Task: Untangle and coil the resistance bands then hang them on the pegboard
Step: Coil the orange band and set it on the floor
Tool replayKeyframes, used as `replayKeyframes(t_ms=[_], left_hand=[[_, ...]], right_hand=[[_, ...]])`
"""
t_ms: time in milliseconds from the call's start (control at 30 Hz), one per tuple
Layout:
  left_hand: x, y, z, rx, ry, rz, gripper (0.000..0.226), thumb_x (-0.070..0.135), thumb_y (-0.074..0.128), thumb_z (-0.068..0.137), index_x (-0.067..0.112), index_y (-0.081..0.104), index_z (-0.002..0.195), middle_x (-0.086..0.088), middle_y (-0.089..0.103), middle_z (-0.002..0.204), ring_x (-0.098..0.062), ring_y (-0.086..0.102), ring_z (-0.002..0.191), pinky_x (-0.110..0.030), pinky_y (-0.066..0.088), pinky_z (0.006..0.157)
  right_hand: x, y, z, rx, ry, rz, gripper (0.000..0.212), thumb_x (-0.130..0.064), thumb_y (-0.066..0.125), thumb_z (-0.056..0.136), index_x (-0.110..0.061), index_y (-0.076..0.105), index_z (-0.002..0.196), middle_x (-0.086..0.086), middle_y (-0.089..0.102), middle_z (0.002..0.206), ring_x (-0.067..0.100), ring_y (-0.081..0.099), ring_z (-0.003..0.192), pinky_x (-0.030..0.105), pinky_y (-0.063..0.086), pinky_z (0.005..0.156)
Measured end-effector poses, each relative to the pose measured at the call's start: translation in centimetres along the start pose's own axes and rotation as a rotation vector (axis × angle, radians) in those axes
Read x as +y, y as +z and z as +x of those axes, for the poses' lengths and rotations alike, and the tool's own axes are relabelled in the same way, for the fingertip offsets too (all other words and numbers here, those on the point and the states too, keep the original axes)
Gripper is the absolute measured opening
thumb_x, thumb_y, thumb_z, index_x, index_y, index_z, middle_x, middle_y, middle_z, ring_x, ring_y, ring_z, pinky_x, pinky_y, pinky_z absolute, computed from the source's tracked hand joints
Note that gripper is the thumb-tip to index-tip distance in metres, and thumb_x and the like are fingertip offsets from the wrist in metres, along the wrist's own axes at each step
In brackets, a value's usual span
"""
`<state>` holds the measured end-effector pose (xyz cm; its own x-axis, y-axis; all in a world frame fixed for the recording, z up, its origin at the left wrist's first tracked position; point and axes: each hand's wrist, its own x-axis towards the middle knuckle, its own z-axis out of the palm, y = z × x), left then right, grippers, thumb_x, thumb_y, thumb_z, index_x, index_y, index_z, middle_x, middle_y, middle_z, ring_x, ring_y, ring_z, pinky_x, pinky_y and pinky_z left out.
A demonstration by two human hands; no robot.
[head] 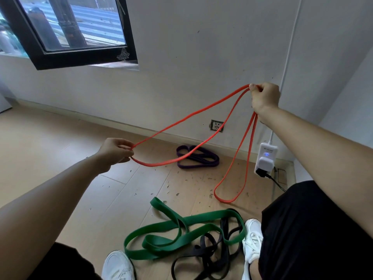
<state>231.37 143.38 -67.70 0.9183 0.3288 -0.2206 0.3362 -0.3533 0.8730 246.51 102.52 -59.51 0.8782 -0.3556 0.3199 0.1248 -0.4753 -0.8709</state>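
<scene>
Feet: white shoes [118, 265] on the wooden floor [50, 148].
Floor, near: green band [203, 217] and black band [224, 225] lie tangled together between the shoes.
Left hand [115, 151]: fingers pinch one bend of the red band [193, 114].
Right hand [264, 98]: raised higher, fingers clamped on the red band; a long loop hangs below it toward the floor.
Floor, far: purple band [198, 159] lies folded by the skirting; white power strip [266, 156] to its right.
Wall: socket [217, 125], dark-framed window [80, 55].

Red band [250, 148] stretched aloft — green band [212, 215], black band [202, 244] tangled below; purple band [201, 165] seemingly coiled.
</scene>
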Motion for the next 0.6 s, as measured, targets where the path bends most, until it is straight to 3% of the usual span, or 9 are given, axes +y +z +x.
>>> replayKeyframes(t_ms=[67, 167, 267, 367, 467, 600], left_hand=[[-0.2, -0.2, -0.1, -0.045, 0.029, 0.17, 0.023, -0.011, 0.071, 0.084, 0.007, 0.072, 0.097, -0.018, 0.069, 0.096, -0.029, 0.065, 0.088, -0.039, 0.059, 0.081], [-0.3, 0.2, -0.6, -0.151, 0.097, 0.515, 0.021, -0.008, 0.071, 0.085, 0.006, 0.074, 0.099, -0.013, 0.071, 0.095, -0.019, 0.062, 0.079, -0.021, 0.049, 0.062], [-0.4, 0.9, -0.7, -0.229, 0.153, 0.774, 0.022, 0.0, 0.074, 0.086, 0.01, 0.074, 0.105, -0.003, 0.072, 0.101, -0.012, 0.065, 0.085, -0.014, 0.045, 0.06], [-0.4, 1.8, -0.7, -0.312, 0.12, 0.86, 0.023, 0.006, 0.072, 0.09, 0.01, 0.072, 0.112, 0.001, 0.071, 0.104, -0.011, 0.066, 0.09, -0.015, 0.049, 0.064], [-0.2, 2.9, -0.7, -0.381, 0.096, 0.897, 0.025, 0.012, 0.07, 0.093, 0.01, 0.071, 0.117, -0.002, 0.072, 0.111, -0.012, 0.065, 0.093, -0.017, 0.051, 0.071], [1.2, 3.9, -1.3, -0.48, 0.135, 0.826, 0.034, 0.017, 0.068, 0.095, 0.013, 0.064, 0.129, -0.002, 0.067, 0.125, -0.016, 0.063, 0.111, -0.027, 0.051, 0.098]], right_hand=[[-0.1, 0.0, 0.1, -0.038, -0.038, 0.033, 0.029, -0.031, 0.058, 0.102, -0.009, 0.064, 0.083, 0.005, 0.061, 0.075, 0.019, 0.06, 0.07, 0.037, 0.054, 0.07], [-0.9, -0.4, -0.2, -0.195, -0.132, 0.139, 0.026, -0.025, 0.06, 0.102, -0.013, 0.063, 0.079, 0.002, 0.053, 0.064, 0.01, 0.05, 0.051, 0.028, 0.049, 0.053], [-2.6, -0.5, -1.1, -0.404, -0.249, 0.197, 0.013, -0.017, 0.062, 0.1, -0.013, 0.067, 0.089, 0.004, 0.052, 0.064, 0.006, 0.049, 0.049, 0.024, 0.048, 0.053], [-4.6, -0.3, -2.3, -0.589, -0.373, 0.167, 0.02, -0.015, 0.061, 0.1, 0.003, 0.068, 0.104, 0.005, 0.055, 0.07, 0.01, 0.053, 0.058, 0.026, 0.053, 0.058], [-6.7, 0.2, -4.0, -0.723, -0.467, 0.115, 0.021, -0.017, 0.062, 0.099, 0.001, 0.07, 0.108, 0.002, 0.061, 0.074, 0.009, 0.057, 0.062, 0.024, 0.054, 0.062], [-8.4, 1.0, -5.4, -0.841, -0.501, 0.12, 0.019, -0.017, 0.063, 0.099, -0.001, 0.071, 0.106, 0.001, 0.062, 0.074, 0.007, 0.058, 0.063, 0.024, 0.053, 0.063]])
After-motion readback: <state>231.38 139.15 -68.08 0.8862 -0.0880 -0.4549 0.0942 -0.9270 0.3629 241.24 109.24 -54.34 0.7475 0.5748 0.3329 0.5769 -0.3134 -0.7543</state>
